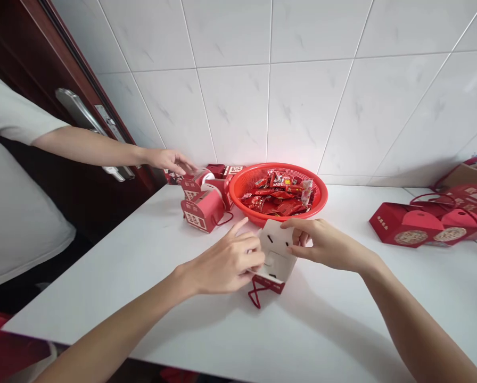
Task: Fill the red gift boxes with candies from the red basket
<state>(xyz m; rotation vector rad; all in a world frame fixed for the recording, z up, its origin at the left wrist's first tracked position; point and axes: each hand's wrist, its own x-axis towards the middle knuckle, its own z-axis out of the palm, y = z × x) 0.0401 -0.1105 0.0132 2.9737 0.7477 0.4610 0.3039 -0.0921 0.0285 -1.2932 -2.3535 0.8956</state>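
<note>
An opened red cardboard gift box (285,264) with a white inside stands on the table in front of me, its flaps spread. My left hand (230,263) has curled fingers on the box's left side, with one finger sticking up. At the upper right flap, my right hand (320,242) pinches the cardboard between thumb and fingers. A red cord handle (255,298) hangs out at the box's near side. Just behind the box is a red plastic basket (321,196) holding several red-wrapped sweets (278,205).
Another person's hand (169,158) reaches from the left over several closed red gift boxes (206,210). More red boxes (406,223) stand at the right, near an open carton (464,175). A tiled wall (230,117) bounds the white table (150,255); a door (42,69) is at left.
</note>
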